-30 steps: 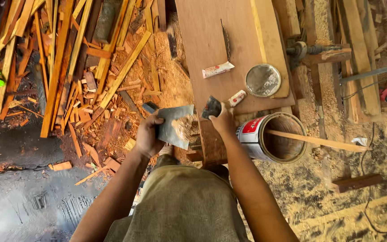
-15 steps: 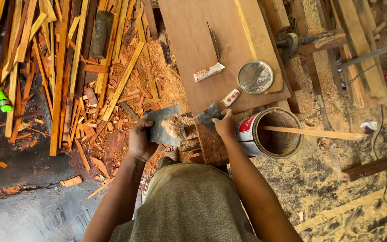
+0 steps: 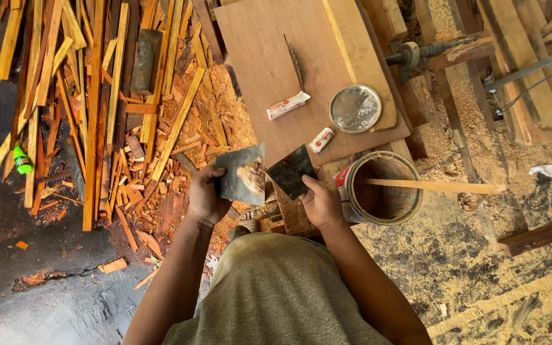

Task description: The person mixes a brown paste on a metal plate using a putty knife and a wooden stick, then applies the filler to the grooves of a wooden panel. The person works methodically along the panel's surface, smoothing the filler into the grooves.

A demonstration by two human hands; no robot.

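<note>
Grey metal scraper blade [image 3: 241, 174], smeared with tan paste along its right edge, is gripped in the left hand [image 3: 204, 195], fingers wrapped around its lower left corner. Right hand [image 3: 319, 199] is clenched on a second, darker scraper blade [image 3: 291, 170], thumb pressed on its lower face; the two blades stand just beside each other, edges nearly meeting, above the person's lap. Just right of the right hand sits an open paint can [image 3: 381, 187] with brown contents, a wooden stick [image 3: 439, 186] lying across its rim and reaching out to the right. Beyond the hands lies a plywood board [image 3: 269, 70] carrying two small squeezed tubes [image 3: 288, 105], a thin saw blade [image 3: 294, 61] and the round can lid [image 3: 355, 108]. Left of the board, a pile of wood offcuts [image 3: 103, 102] covers the floor, with a green bottle [image 3: 22, 160] at its far left edge. Sawdust [image 3: 455, 255] spreads over the ground at right.
</note>
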